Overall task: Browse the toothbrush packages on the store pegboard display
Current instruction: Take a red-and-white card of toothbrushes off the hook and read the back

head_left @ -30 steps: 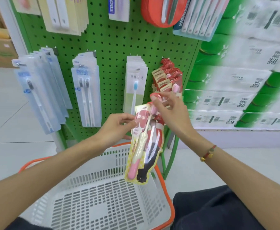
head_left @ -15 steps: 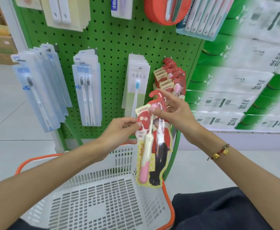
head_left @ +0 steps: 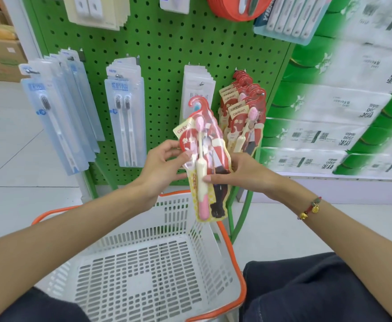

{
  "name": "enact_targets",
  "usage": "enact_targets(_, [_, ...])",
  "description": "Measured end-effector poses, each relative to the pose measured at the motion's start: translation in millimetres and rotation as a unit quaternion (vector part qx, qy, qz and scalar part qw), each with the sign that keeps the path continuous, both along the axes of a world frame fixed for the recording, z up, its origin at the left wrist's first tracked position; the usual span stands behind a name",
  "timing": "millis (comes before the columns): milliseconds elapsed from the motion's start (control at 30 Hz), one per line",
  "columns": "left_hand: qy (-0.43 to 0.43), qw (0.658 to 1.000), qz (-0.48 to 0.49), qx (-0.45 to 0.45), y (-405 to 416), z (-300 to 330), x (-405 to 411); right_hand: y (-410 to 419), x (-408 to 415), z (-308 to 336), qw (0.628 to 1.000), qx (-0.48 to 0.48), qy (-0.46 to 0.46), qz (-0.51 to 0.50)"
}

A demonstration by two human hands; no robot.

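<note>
A red and yellow toothbrush package (head_left: 207, 163) with a pink-and-cream brush inside is held upright in front of the green pegboard (head_left: 157, 49). My left hand (head_left: 161, 167) pinches its left edge with thumb and fingers. My right hand (head_left: 244, 174) grips its right side, thumb pressed on the front. Just behind, several matching red packages (head_left: 244, 117) hang on a peg. A white single-brush pack (head_left: 198, 89) hangs behind the held package's hook.
Blue twin-brush packs (head_left: 125, 117) and clear blue single packs (head_left: 58, 117) hang to the left. More packs hang along the top row. A white basket with an orange rim (head_left: 234, 252) sits below my hands. Green and white tissue packs (head_left: 334, 112) fill shelves at right.
The package has come off the peg and now stands upright and higher. My right hand has slid from its hook down to its right side. My left hand stays on the left edge.
</note>
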State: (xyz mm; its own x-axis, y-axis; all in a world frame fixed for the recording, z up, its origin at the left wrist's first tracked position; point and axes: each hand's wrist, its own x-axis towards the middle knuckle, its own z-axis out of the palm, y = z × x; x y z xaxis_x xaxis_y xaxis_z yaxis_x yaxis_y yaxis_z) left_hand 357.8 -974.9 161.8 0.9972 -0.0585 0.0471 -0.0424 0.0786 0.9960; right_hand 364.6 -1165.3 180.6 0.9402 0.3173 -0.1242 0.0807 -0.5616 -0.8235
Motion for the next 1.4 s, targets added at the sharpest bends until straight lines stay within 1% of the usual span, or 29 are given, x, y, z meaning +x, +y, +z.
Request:
enact_targets(133, [-0.011,1.000,0.015,-0.006,3,2,1,0,0,0,0.999,0.023,-0.022,-0.019])
enact_targets(300, [-0.014,1.000,0.012,-0.010,4,1,-2,-3,-2,0,0.999,0.044,-0.016,-0.014])
enact_targets(400, [-0.003,0.999,0.035,-0.037,6,4,-1,-5,-4,1,0.999,0.041,-0.026,0.013])
enact_targets(533, [-0.015,0.995,0.074,-0.068,10,8,0,-8,-3,3,0.998,0.065,-0.025,0.009])
enact_targets(700, [-0.032,0.997,0.060,-0.042,8,8,-2,-6,-9,4,0.997,0.064,-0.035,0.039])
enact_targets(767, [-0.032,0.997,0.061,-0.034,10,9,-3,-6,-13,5,0.993,0.088,-0.059,0.048])
enact_targets(800, [-0.030,0.997,0.065,-0.019,11,9,-3,-5,-15,5,0.991,0.088,-0.086,0.056])
enact_targets(867, [-0.017,0.996,0.079,0.024,13,7,-5,-3,-18,3,0.983,0.064,-0.164,0.062])
enact_targets(933, [0.011,0.994,0.101,0.043,14,6,-7,1,-21,-1,0.968,0.019,-0.244,0.055])
enact_targets(1000, [0.036,0.993,0.112,0.019,14,7,-9,4,-25,-1,0.947,-0.027,-0.315,0.061])
enact_targets(1067, [0.060,0.994,0.091,-0.016,10,10,-12,6,-29,-2,0.933,-0.061,-0.345,0.081])
enact_targets(1133, [0.082,0.995,0.045,-0.038,5,13,-18,8,-32,-6,0.927,-0.120,-0.333,0.121])
enact_targets(1200, [0.105,0.992,-0.010,-0.071,2,14,-24,11,-35,-10,0.924,-0.188,-0.294,0.155])
enact_targets(1267, [0.118,0.987,-0.052,-0.093,2,13,-25,12,-36,-13,0.928,-0.206,-0.260,0.167])
enact_targets(1400, [0.109,0.989,-0.093,-0.039,5,11,-23,15,-33,-15,0.934,-0.213,-0.214,0.192])
